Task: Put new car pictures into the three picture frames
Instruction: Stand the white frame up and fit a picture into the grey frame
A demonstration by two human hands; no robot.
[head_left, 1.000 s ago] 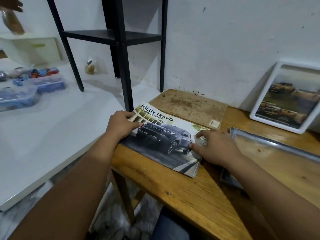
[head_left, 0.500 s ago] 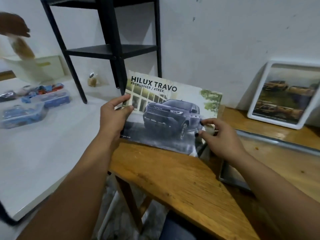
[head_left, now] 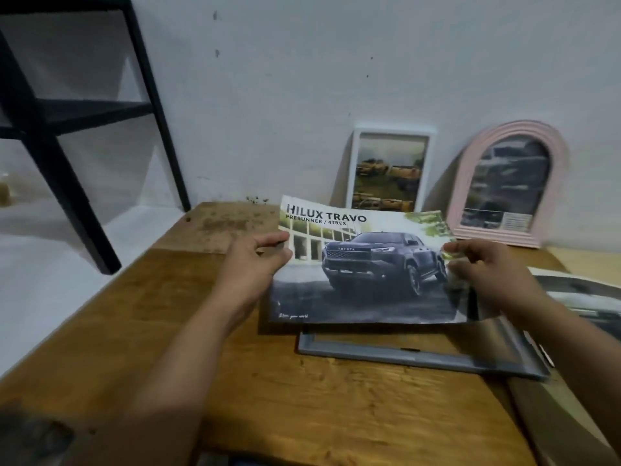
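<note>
- Truck picture (head_left: 366, 267) is held above the desk (head_left: 235, 381) by both short edges, with its long axis running left to right and its printed side facing up and toward the camera.
- Its left edge is pinched by the left hand (head_left: 255, 264), thumb on top and fingers curled beneath; its right edge is gripped by the right hand (head_left: 484, 274), whose fingers are bent round the paper.
- A grey frame (head_left: 420, 351) lies flat on the desk directly below and just nearer than the sheet's bottom edge; its long axis is parallel to that of the sheet, so a straight lowering is judged to be what the coming move calls for.
- Neither hand is clearly nearer the frame, though its right end extends under the right forearm.
- A white frame (head_left: 391, 169) and a pink arched frame (head_left: 507, 183) are leaned against the wall along the desk's back edge, each with a picture inside.
- Another printed sheet (head_left: 584, 294) is seen at the desk's right edge.
- A black shelf stand (head_left: 67, 129) is set on the white surface beside the desk's left edge.
- Whether the sheet is sized to the grey frame cannot be told.
</note>
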